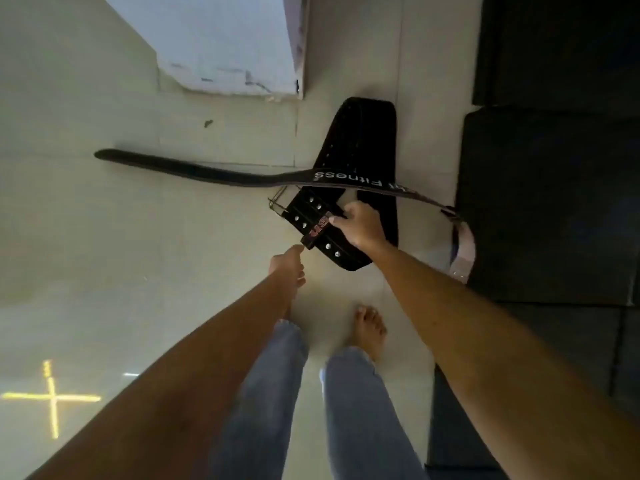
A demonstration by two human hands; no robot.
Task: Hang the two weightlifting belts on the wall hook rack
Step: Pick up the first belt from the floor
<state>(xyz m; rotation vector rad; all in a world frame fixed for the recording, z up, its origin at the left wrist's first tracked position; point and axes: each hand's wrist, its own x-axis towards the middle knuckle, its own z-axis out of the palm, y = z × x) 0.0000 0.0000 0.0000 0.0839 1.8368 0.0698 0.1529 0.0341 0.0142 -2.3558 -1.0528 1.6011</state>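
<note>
Mid-frame, the right hand (pixel 360 225) closes on the wide studded belt (pixel 360 150); the left hand (pixel 289 268) pinches its corner. Lift it from under the lettered belt (pixel 221 174) crossing it.

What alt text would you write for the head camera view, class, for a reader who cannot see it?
Seen from above, a person's right hand grips a wide black studded belt lying on a pale tiled floor, while the left hand touches its near end. A long narrow belt printed "Fitness" lies across it; bare feet and jeans show below, dark mats at right.
</note>
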